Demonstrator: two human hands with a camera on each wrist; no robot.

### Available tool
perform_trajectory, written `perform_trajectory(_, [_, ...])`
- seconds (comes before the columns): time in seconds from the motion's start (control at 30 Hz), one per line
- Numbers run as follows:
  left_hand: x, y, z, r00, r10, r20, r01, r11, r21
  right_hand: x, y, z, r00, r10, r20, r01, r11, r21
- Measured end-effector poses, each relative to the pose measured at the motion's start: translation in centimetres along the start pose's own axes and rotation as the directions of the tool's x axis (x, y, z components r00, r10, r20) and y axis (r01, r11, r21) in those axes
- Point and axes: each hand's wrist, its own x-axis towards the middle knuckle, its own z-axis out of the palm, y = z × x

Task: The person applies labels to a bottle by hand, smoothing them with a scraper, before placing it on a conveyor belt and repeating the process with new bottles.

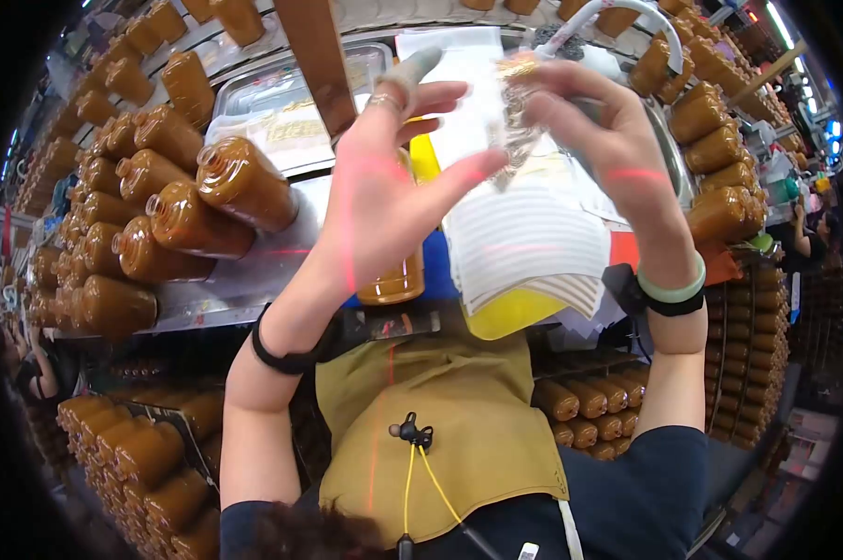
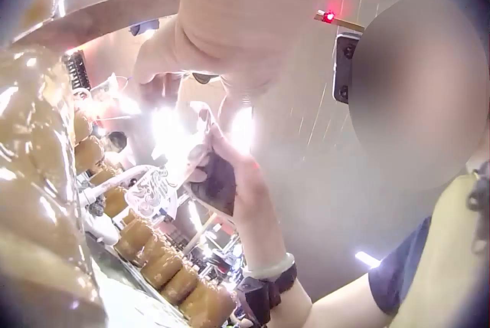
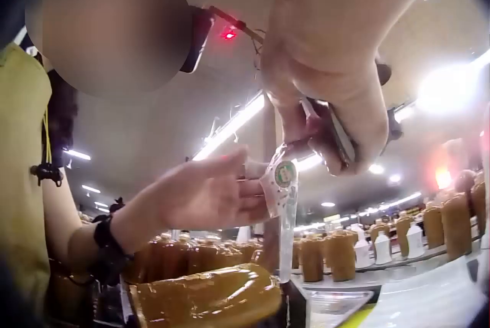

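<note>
A clear film piece with gold and white print (image 1: 517,117) hangs from the right hand (image 1: 618,131), whose thumb and fingers pinch its top; motion blurs it. The left hand (image 1: 379,177) is beside it, fingers spread and thumb pointing toward the film. In the right wrist view the film (image 3: 282,182) shows a round green mark, and the left hand (image 3: 203,194) has its fingertips at the film's edge; whether they touch it I cannot tell. Beneath the hands lies a fanned stack of white printed sheets (image 1: 524,233) on a yellow backing (image 1: 515,315).
Brown wrapped bottles (image 1: 244,182) crowd the table's left side, with more at the right (image 1: 720,210). One bottle (image 1: 392,285) stands beneath the left forearm. A clear tray (image 1: 300,79) is at the back, near a brown post (image 1: 317,65). A white curved tube (image 1: 627,7) arches at the right.
</note>
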Motion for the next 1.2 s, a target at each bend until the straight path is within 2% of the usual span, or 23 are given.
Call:
perform_trajectory(0.03, [0.5,0.3,0.4,0.994,-0.103,-0.021,0.099,0.987,-0.128,-0.2,-0.4,1.1,0.999,-0.023,0.044,0.024,0.999,-0.027])
perform_trajectory(0.07, [0.6,0.6,0.4,0.974,-0.224,-0.027,0.206,0.935,-0.289,-0.3,-0.6,2.4,1.000,-0.026,0.003,0.026,0.999,-0.024])
perform_trajectory(0.13, [0.0,1.1,0.4,0.966,-0.205,-0.157,0.157,0.948,-0.276,-0.6,0.5,3.8,1.000,-0.006,-0.023,0.006,1.000,0.015])
perform_trajectory(0.17, [-0.6,1.3,0.0,0.963,-0.217,-0.161,0.168,0.948,-0.269,-1.0,1.0,4.2,0.996,0.042,0.078,-0.040,0.999,-0.031])
perform_trajectory(0.23, [-1.8,1.5,-0.7,0.957,-0.182,-0.227,0.084,0.919,-0.385,-1.8,1.2,4.6,0.952,0.183,0.245,-0.140,0.973,-0.183])
perform_trajectory(0.27, [-2.6,1.5,-0.9,0.954,-0.193,-0.229,0.095,0.920,-0.379,-2.4,1.8,5.2,0.938,0.205,0.280,-0.164,0.973,-0.163])
perform_trajectory(0.33, [-4.9,1.4,-1.8,0.922,-0.122,-0.367,-0.037,0.916,-0.399,-3.5,2.4,6.5,0.930,0.212,0.301,-0.244,0.967,0.074])
perform_trajectory(0.37, [-6.1,1.3,-2.4,0.910,-0.164,-0.380,-0.001,0.917,-0.400,-3.9,2.3,6.5,0.928,0.213,0.305,-0.248,0.965,0.081])
perform_trajectory(0.4, [-7.1,1.4,-2.9,0.909,-0.169,-0.380,0.005,0.918,-0.396,-4.3,1.9,6.4,0.909,0.250,0.334,-0.289,0.955,0.069])
perform_trajectory(0.43, [-8.2,1.5,-3.4,0.905,-0.265,-0.333,0.067,0.861,-0.504,-4.7,1.5,6.4,0.887,0.288,0.361,-0.329,0.943,0.056])
perform_trajectory(0.5, [-10.8,1.5,-4.3,0.866,-0.434,-0.246,0.178,0.729,-0.661,-5.7,1.1,6.8,0.871,0.297,0.391,-0.319,0.948,-0.009])
perform_trajectory(0.53, [-11.7,1.8,-4.2,0.865,-0.437,-0.247,0.180,0.729,-0.661,-6.1,0.7,6.9,0.856,0.304,0.418,-0.300,0.951,-0.078])
perform_trajectory(0.57, [-12.5,2.1,-4.1,0.839,-0.494,-0.226,0.206,0.674,-0.710,-6.4,0.1,7.2,0.828,0.357,0.433,-0.354,0.931,-0.091])
perform_trajectory(0.6, [-13.2,2.2,-4.1,0.812,-0.548,-0.201,0.228,0.614,-0.755,-7.0,0.7,7.5,0.840,0.334,0.428,-0.308,0.942,-0.129])
perform_trajectory(0.7, [-15.3,0.2,-4.4,0.784,-0.597,-0.169,0.311,0.615,-0.725,-7.5,1.8,8.3,0.836,0.354,0.420,-0.291,0.934,-0.207])
perform_trajectory(0.77, [-15.5,-0.4,-4.3,0.745,-0.646,-0.165,0.391,0.624,-0.677,-7.7,2.6,8.9,0.844,0.413,0.341,-0.334,0.904,-0.268])
perform_trajectory(0.8, [-15.8,-0.9,-4.4,0.742,-0.650,-0.167,0.391,0.621,-0.679,-7.9,3.1,9.2,0.841,0.416,0.344,-0.337,0.902,-0.269])
perform_trajectory(0.87, [-16.4,-2.3,-4.5,0.738,-0.659,-0.143,0.452,0.640,-0.621,-8.1,4.0,9.7,0.927,0.287,0.241,-0.198,0.921,-0.335])
perform_trajectory(0.97, [-15.9,-2.7,-4.5,0.730,-0.666,-0.154,0.453,0.640,-0.620,-8.1,3.9,10.1,0.955,0.246,0.165,-0.168,0.908,-0.383])
perform_trajectory(1.13, [-15.4,-2.8,-5.7,0.741,-0.670,-0.038,0.494,0.583,-0.645,-7.8,4.2,10.3,0.950,0.267,0.163,-0.183,0.896,-0.404])
perform_trajectory(1.17, [-15.5,-3.1,-6.0,0.778,-0.627,-0.027,0.450,0.587,-0.673,-7.9,4.3,10.3,0.948,0.274,0.164,-0.191,0.899,-0.395])
perform_trajectory(1.2, [-15.3,-3.1,-5.9,0.777,-0.629,-0.027,0.450,0.584,-0.675,-7.9,4.3,10.3,0.947,0.276,0.165,-0.193,0.898,-0.396])
